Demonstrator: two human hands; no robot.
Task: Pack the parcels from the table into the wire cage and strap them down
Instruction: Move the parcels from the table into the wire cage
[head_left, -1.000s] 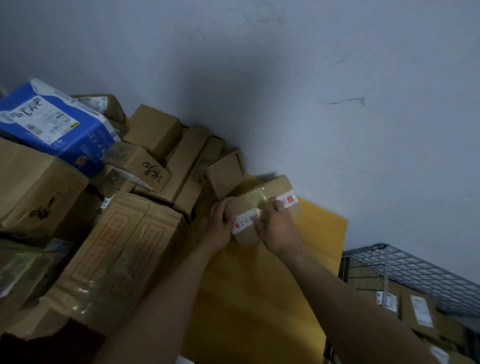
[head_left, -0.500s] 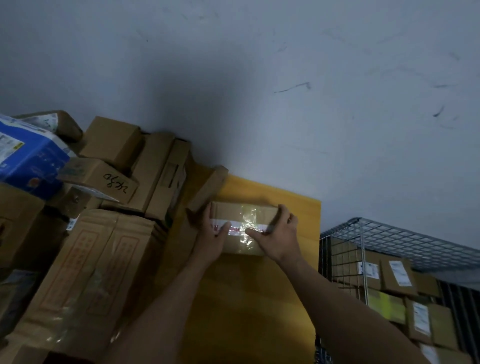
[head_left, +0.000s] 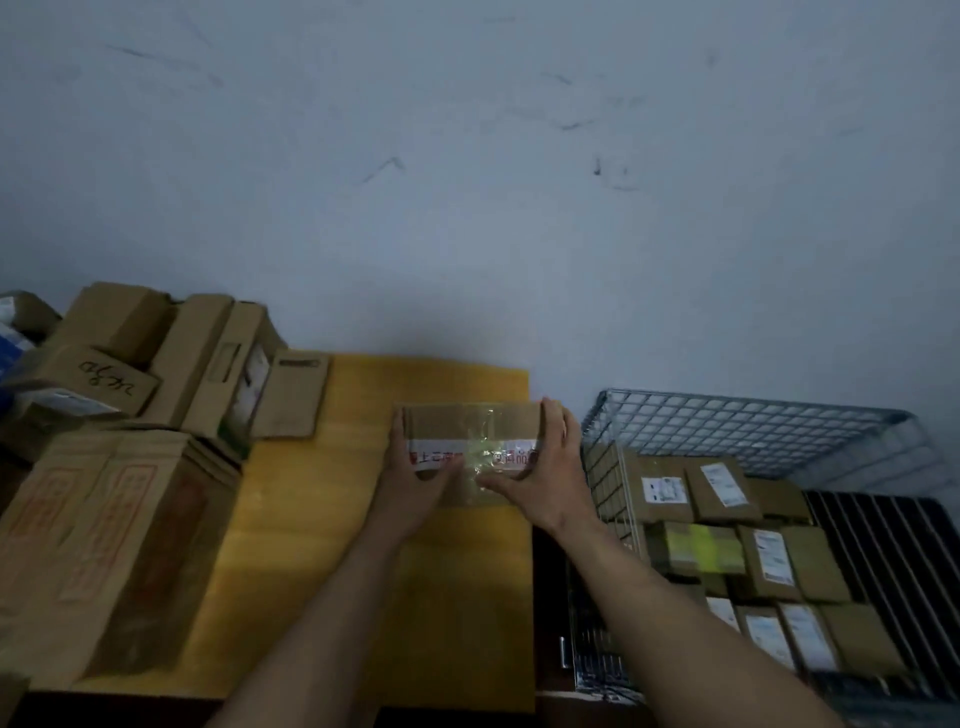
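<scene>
Shifted rightward, both hands grip taped cardboard parcel (head_left: 470, 447) (glossy).

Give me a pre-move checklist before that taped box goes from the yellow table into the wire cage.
1. Left hand on the taped box: ok, gripping its left end.
2. Right hand on the box: ok, gripping its right end.
3. Box clear of the stacked cartons: ok, apart from them.
4. Path to the wire cage: ok, open top right beside the table.
5. Free spot inside the cage: cannot tell, parcels cover most of the visible layer.
6. Strap at hand: cannot tell, none visible.
</scene>
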